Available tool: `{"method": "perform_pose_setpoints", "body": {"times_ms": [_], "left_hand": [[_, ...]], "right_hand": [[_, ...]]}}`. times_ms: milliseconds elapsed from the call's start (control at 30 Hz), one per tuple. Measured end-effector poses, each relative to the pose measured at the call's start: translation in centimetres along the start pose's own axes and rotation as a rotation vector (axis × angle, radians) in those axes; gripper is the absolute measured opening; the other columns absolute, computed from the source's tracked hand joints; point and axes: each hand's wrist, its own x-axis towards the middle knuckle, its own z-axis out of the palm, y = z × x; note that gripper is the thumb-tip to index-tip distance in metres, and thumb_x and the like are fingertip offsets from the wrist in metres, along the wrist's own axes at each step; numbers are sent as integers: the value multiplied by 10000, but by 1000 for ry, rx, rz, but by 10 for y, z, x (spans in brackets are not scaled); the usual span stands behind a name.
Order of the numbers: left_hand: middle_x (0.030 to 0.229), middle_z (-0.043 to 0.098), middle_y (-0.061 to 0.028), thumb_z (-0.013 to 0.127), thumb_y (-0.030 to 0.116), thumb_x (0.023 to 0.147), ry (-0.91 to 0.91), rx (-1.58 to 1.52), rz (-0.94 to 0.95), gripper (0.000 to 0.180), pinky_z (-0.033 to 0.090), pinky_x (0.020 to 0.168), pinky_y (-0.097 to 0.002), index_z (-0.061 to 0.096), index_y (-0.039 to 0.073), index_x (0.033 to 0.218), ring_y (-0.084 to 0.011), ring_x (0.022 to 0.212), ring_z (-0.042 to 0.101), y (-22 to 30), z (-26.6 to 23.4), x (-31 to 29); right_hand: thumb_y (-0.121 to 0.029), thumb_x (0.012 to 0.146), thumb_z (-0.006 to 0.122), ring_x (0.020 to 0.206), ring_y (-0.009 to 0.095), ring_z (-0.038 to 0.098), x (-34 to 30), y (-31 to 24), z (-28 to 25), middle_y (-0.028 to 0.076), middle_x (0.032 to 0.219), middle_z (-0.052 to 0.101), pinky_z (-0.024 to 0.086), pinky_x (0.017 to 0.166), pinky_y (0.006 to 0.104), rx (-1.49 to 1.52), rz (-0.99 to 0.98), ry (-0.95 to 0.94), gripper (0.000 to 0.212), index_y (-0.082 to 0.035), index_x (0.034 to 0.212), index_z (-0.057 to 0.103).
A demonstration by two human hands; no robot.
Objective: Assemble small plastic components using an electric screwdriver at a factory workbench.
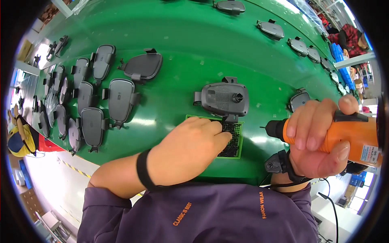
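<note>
My left hand (186, 143) reaches over a shallow green tray (242, 139) that holds many small black screws (231, 148). Its fingers are bent and pressed together at the screws, and the hand hides whatever they pinch. In my right hand (312, 131) is an orange electric screwdriver (348, 135), its black nose and thin bit pointing left, clear of the table. Just beyond the tray lies a dark grey phone holder (219, 101), its back with a round black knob facing up. Neither hand touches it.
Several phone holders (120, 99) lie face up on the green table at left. Another holder (299, 100) rests behind my right hand. More holders (271, 29) line the far side. Blue bins (344, 71) and a person in red plaid (353, 38) are at far right.
</note>
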Motion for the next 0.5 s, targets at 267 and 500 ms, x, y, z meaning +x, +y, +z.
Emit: {"method": "perform_pose_setpoints", "body": {"times_ms": [267, 500], "left_hand": [[846, 581, -96, 733, 112, 818, -42, 114, 10, 146, 489, 790, -412, 682, 45, 937, -297, 847, 619, -6, 24, 3], [880, 621, -113, 752, 78, 806, 67, -241, -33, 119, 505, 752, -423, 674, 22, 877, -322, 834, 625, -3, 14, 9]], "right_hand": [[-356, 930, 692, 517, 136, 517, -9, -4, 12, 4, 649, 547, 497, 525, 292, -76, 22, 176, 530, -43, 1273, 438], [-341, 893, 741, 480, 142, 528, -12, -9, 14, -7, 597, 545, 500, 484, 293, -35, 63, 176, 524, -55, 1216, 443]]}}
